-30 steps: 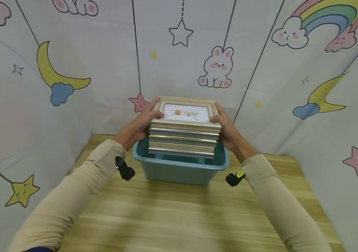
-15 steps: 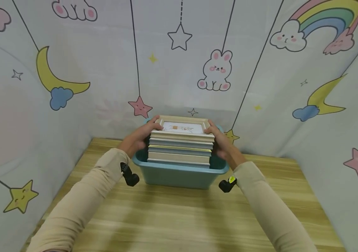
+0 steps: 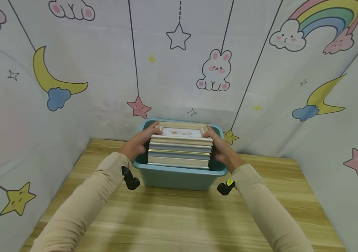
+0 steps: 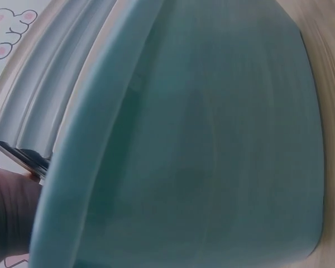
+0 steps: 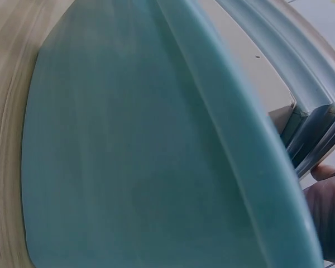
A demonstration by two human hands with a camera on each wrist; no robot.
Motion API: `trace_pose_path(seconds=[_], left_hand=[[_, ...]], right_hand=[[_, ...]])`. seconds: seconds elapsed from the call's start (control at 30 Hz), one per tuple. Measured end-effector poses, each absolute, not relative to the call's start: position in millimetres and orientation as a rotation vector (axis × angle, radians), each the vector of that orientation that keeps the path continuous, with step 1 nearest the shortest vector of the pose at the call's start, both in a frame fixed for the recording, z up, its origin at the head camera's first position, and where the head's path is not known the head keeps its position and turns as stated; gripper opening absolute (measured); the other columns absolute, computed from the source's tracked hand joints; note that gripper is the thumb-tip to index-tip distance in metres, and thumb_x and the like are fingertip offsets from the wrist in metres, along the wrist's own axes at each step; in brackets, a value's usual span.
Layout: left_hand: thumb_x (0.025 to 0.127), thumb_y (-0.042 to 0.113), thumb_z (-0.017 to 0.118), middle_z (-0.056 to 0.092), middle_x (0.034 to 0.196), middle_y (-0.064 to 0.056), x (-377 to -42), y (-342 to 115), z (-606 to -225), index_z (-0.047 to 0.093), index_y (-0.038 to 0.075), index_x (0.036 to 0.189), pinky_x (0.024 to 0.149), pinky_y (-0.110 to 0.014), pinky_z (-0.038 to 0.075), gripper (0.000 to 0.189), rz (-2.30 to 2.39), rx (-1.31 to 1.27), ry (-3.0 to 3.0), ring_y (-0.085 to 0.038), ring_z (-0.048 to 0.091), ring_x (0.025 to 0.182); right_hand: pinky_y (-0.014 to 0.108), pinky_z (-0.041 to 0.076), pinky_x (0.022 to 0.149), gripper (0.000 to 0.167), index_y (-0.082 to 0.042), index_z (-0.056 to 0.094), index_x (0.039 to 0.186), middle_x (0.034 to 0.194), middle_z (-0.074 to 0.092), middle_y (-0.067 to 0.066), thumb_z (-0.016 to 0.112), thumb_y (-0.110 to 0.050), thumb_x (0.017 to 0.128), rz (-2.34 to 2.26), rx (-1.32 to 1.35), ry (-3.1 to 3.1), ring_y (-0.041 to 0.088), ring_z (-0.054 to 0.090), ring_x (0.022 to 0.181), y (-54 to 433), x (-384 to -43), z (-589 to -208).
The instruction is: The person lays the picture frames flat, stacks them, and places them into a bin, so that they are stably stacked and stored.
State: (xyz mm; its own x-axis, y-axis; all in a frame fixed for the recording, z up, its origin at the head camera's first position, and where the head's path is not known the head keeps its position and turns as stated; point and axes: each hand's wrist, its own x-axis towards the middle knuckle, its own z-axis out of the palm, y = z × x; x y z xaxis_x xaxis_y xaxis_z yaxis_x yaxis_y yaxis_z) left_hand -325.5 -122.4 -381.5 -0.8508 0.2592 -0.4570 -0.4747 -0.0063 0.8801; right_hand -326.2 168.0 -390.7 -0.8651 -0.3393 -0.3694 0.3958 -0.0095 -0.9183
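A stack of several picture frames (image 3: pixel 180 154), cream and silver-grey, stands inside a teal plastic bin (image 3: pixel 179 179). The uppermost frame holds a white print with a small drawing. My left hand (image 3: pixel 140 140) grips the stack's left side, thumb over the top frame. On the opposite side my right hand (image 3: pixel 222 147) holds it the same way; most fingers are hidden between stack and bin wall. In the left wrist view the bin wall (image 4: pixel 212 139) hides much of the frames' edges (image 4: pixel 50 84). The right wrist view has frame edges (image 5: pixel 301 67) above the rim, close to the hand (image 5: pixel 329 206).
The bin rests on a wood-grain table (image 3: pixel 172 217) near its back edge. White cloth (image 3: pixel 109 63) printed with stars, moons and rabbits hangs behind and at both sides. A small black camera is strapped at each wrist.
Both hands have lowered the stack of picture frames from above the rim down into the bin. The last half second shows only a slight further drop.
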Motion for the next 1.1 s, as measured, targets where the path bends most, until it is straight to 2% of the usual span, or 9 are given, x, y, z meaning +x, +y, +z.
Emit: trace_pose_path(seconds=[0.43, 0.57, 0.73, 0.9, 0.97, 1.03, 1.1], left_hand=[[0.096, 0.025, 0.050, 0.032, 0.152, -0.020, -328.6, -124.3, -384.9, 0.007, 0.043, 0.159, 0.062, -0.029, 0.049, 0.078, 1.907, -0.206, 1.777, -0.020, 0.056, 0.080], [0.096, 0.025, 0.049, 0.031, 0.153, -0.019, -327.9, -124.3, -387.7, 0.007, 0.043, 0.159, 0.065, -0.029, 0.048, 0.078, 1.904, -0.201, 1.770, -0.021, 0.055, 0.083], [0.096, 0.026, 0.050, 0.022, 0.160, -0.015, -324.3, -123.6, -394.4, 0.005, 0.043, 0.159, 0.072, -0.033, 0.045, 0.080, 1.883, -0.196, 1.760, -0.025, 0.048, 0.093], [0.094, 0.027, 0.050, 0.020, 0.161, -0.014, -322.9, -122.7, -397.4, 0.008, 0.042, 0.160, 0.075, -0.034, 0.045, 0.079, 1.885, -0.218, 1.780, -0.026, 0.047, 0.097], [0.094, 0.025, 0.050, 0.019, 0.162, -0.014, -323.9, -122.0, -397.4, 0.008, 0.041, 0.160, 0.080, -0.037, 0.044, 0.079, 1.881, -0.228, 1.805, -0.029, 0.047, 0.104], [0.095, 0.022, 0.050, 0.014, 0.166, -0.013, -325.4, -121.3, -396.6, 0.008, 0.038, 0.161, 0.098, -0.045, 0.042, 0.079, 1.852, -0.223, 1.889, -0.035, 0.043, 0.123], [0.098, 0.019, 0.049, 0.005, 0.169, -0.011, -327.0, -119.8, -395.0, 0.006, 0.034, 0.161, 0.114, -0.054, 0.031, 0.078, 1.787, -0.180, 2.019, -0.039, 0.030, 0.142]], right_hand=[[0.039, 0.049, 0.076, 0.078, -0.046, 0.002, 0.158, 0.134, 0.037, 0.014, 0.041, -0.033, 0.091, -1.932, 0.033, 1.787, 0.028, 0.047, 0.103, 163.5, -325.5, -392.1], [0.040, 0.049, 0.077, 0.077, -0.044, 0.006, 0.158, 0.137, 0.036, 0.015, 0.041, -0.032, 0.091, -1.936, 0.047, 1.772, 0.029, 0.047, 0.104, 163.8, -326.3, -395.0], [0.040, 0.046, 0.080, 0.079, -0.043, 0.003, 0.159, 0.146, 0.030, 0.015, 0.041, -0.030, 0.092, -1.959, 0.092, 1.737, 0.029, 0.044, 0.108, 164.8, -323.6, -402.2], [0.040, 0.046, 0.079, 0.078, -0.043, 0.002, 0.159, 0.144, 0.031, 0.015, 0.041, -0.030, 0.092, -1.958, 0.082, 1.732, 0.029, 0.044, 0.107, 164.7, -322.5, -405.1], [0.042, 0.046, 0.083, 0.077, -0.044, 0.000, 0.158, 0.147, 0.029, 0.016, 0.040, -0.029, 0.094, -1.944, 0.072, 1.723, 0.030, 0.044, 0.110, 164.3, -323.7, -404.2], [0.047, 0.046, 0.093, 0.075, -0.045, -0.005, 0.158, 0.157, 0.021, 0.017, 0.037, -0.027, 0.100, -1.933, 0.092, 1.727, 0.035, 0.044, 0.122, 164.0, -326.1, -402.1], [0.056, 0.036, 0.111, 0.073, -0.044, -0.012, 0.157, 0.166, 0.003, 0.015, 0.035, -0.024, 0.105, -1.917, 0.126, 1.747, 0.042, 0.030, 0.142, 163.9, -329.4, -399.7]])
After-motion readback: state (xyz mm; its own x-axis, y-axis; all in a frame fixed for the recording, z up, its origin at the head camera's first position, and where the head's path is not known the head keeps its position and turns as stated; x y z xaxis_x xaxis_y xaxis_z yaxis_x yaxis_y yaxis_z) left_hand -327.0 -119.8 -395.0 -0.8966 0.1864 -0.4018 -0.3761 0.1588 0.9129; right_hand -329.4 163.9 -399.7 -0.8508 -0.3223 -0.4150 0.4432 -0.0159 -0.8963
